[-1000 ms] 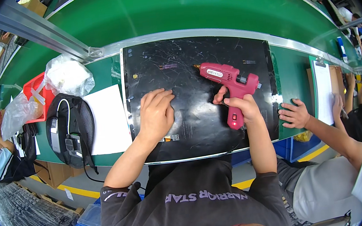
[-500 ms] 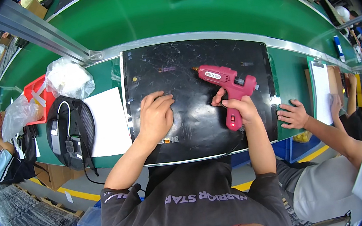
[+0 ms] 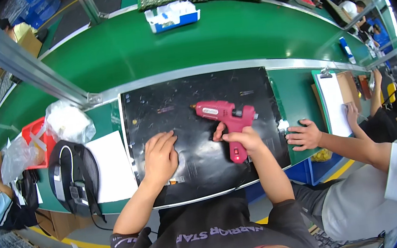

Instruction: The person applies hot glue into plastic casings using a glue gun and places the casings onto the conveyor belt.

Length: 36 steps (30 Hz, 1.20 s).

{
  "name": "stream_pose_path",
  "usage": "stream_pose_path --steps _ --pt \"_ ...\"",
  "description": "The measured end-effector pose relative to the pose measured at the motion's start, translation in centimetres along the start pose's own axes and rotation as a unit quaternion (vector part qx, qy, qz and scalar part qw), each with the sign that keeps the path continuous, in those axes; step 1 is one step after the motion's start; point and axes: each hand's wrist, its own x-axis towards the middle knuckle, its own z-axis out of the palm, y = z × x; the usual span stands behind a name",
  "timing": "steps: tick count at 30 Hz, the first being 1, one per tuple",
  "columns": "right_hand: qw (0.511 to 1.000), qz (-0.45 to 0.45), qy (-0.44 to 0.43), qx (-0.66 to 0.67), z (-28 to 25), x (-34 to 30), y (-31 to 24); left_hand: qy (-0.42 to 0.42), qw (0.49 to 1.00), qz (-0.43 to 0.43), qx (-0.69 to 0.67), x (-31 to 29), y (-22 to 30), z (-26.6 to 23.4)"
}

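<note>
My right hand (image 3: 245, 141) grips the handle of a pink hot glue gun (image 3: 222, 112). Its nozzle points to the far left, above a black mat (image 3: 200, 185); a cable near the handle trails toward the mat's front edge. A translucent stick pokes out at the gun's back end. To the left, my left hand (image 3: 161, 157) rests palm down on the mat, fingers stretched out and holding nothing. Beside its wrist lies a small orange-and-white piece (image 3: 174, 181).
Left of the mat are white paper (image 3: 113, 168), a black mesh bag (image 3: 73, 175), a red bin (image 3: 41, 161) and a plastic bag (image 3: 69, 124). A co-worker's hand (image 3: 304, 135) rests at right, near a clipboard (image 3: 337, 103). A metal rail (image 3: 192, 72) runs behind the mat; beyond stands a blue-and-white box (image 3: 174, 21).
My view has tilted up and shifted, so the bench sits lower and circuit boards show at the far side. Both hands and the glue gun keep nearly the same places over the mat.
</note>
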Motion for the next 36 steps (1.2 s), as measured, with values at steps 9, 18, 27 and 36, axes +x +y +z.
stream_pose_path --steps 9,18,27,36 --pt "1.0 -0.002 -0.02 0.019 -0.1 0.4 0.5 0.005 1.0 0.004 -0.003 -0.3 0.3 0.0" --pt "1.0 -0.017 -0.023 0.007 0.2 0.0 -0.8 -0.015 0.999 0.021 -0.025 0.3 0.8 0.4" --pt "0.999 -0.028 -0.027 0.014 -0.1 0.2 -0.1 -0.022 0.999 0.022 -0.033 -0.1 0.9 0.2" --pt "0.999 -0.025 -0.023 0.009 -0.1 0.2 0.0 -0.021 0.999 0.025 -0.037 -0.1 0.7 0.3"
